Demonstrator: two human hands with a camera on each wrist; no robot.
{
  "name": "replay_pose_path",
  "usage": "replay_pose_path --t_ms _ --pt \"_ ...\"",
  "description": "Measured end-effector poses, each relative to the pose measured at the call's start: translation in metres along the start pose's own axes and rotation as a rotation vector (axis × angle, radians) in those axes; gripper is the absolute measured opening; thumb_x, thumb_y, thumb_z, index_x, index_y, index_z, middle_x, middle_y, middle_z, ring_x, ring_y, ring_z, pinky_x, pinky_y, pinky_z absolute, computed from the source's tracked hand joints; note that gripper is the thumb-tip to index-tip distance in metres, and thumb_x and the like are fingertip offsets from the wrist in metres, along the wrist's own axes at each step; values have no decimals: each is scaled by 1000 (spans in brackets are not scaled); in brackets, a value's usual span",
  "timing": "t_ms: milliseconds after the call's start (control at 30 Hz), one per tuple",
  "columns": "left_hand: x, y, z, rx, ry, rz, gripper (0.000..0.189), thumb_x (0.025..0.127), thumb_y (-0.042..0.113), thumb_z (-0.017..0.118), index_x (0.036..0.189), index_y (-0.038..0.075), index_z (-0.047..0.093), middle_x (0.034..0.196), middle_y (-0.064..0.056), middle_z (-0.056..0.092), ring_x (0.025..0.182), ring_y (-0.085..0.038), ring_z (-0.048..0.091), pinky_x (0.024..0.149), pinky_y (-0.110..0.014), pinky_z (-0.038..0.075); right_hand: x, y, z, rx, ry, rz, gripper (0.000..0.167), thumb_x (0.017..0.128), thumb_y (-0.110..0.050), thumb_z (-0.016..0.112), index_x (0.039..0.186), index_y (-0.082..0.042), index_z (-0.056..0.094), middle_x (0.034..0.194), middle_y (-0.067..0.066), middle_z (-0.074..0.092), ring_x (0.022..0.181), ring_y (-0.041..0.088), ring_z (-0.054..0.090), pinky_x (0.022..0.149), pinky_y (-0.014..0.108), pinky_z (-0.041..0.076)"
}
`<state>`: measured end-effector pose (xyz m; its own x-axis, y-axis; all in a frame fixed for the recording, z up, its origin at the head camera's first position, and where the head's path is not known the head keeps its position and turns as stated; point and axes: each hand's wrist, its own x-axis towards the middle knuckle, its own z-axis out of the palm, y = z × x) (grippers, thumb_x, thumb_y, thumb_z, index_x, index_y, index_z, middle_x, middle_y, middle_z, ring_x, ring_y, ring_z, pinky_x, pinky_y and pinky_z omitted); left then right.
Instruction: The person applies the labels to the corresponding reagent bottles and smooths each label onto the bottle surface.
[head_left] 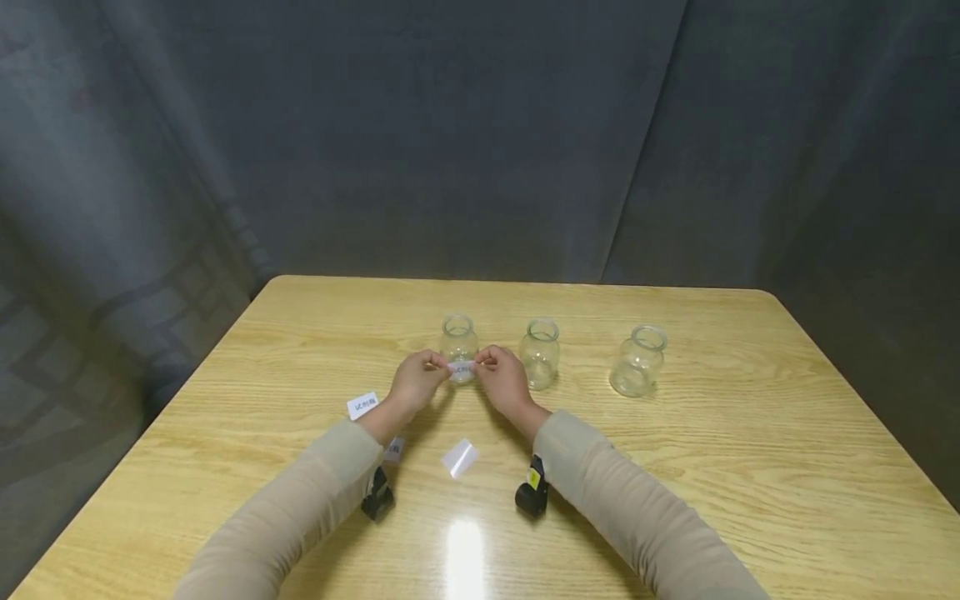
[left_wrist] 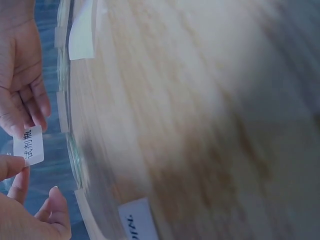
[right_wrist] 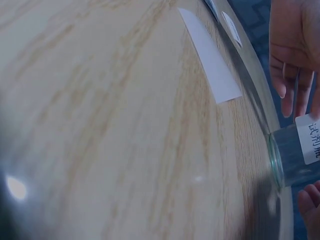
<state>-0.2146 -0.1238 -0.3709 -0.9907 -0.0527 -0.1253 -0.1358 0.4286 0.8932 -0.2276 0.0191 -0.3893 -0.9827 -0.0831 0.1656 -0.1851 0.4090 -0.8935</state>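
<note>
A small white label [head_left: 461, 372] with printed characters is stretched between my two hands, in front of the leftmost clear glass jar [head_left: 458, 337]. My left hand [head_left: 415, 385] pinches its left end between thumb and finger; my right hand [head_left: 504, 381] pinches the right end. In the left wrist view the label [left_wrist: 29, 146] runs from the lower left hand [left_wrist: 31, 212] to the upper right hand [left_wrist: 22, 75]. From the right wrist the label [right_wrist: 310, 139] overlaps the side of the glass jar [right_wrist: 292, 162], its printing facing outward. The jar stands upright on the table.
Two more glass jars, a middle one [head_left: 540, 357] and a right one [head_left: 637, 364], stand to the right. A glossy backing piece [head_left: 460, 457] lies between my forearms. One printed label [head_left: 363, 406] lies beside my left wrist, another [head_left: 393, 450] partly under that arm.
</note>
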Motion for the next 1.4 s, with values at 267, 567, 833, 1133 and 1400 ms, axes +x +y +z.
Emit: replay_pose_path --t_ms 267,567,833,1133,1400 --pt "4 -1 -2 20 -3 57 6 81 6 55 84 0 56 126 -16 42 109 -33 42 86 -39 40 1 -1 0 34 -13 8 5 80 -7 60 83 -3 58 105 12 55 97 28 53 76 32 47" --pt "5 -5 -1 9 2 56 7 81 7 56 82 1 57 126 -15 43 114 -34 37 95 -45 29 0 0 2 19 5 4 5 80 -7 60 83 -3 58 108 13 56 94 27 55 74 30 47" --pt "5 -4 -2 -6 8 46 6 81 6 55 82 0 57 126 -14 43 116 -34 36 95 -43 30 0 0 5 42 34 -9 8 78 -8 62 80 -2 58 107 14 56 91 26 57 71 27 48" --pt "4 -2 -3 -23 20 23 6 80 6 56 82 0 57 125 -13 44 113 -33 38 88 -40 37 0 -2 6 -21 32 -45 10 77 -11 63 79 -4 56 102 12 59 86 23 58 68 27 48" --pt "4 -3 -7 10 -5 27 10 79 11 59 82 2 57 125 -12 45 115 -33 37 95 -47 27 1 -1 4 -72 1 -21 23 78 -18 63 92 -3 52 100 13 58 91 25 56 76 32 46"
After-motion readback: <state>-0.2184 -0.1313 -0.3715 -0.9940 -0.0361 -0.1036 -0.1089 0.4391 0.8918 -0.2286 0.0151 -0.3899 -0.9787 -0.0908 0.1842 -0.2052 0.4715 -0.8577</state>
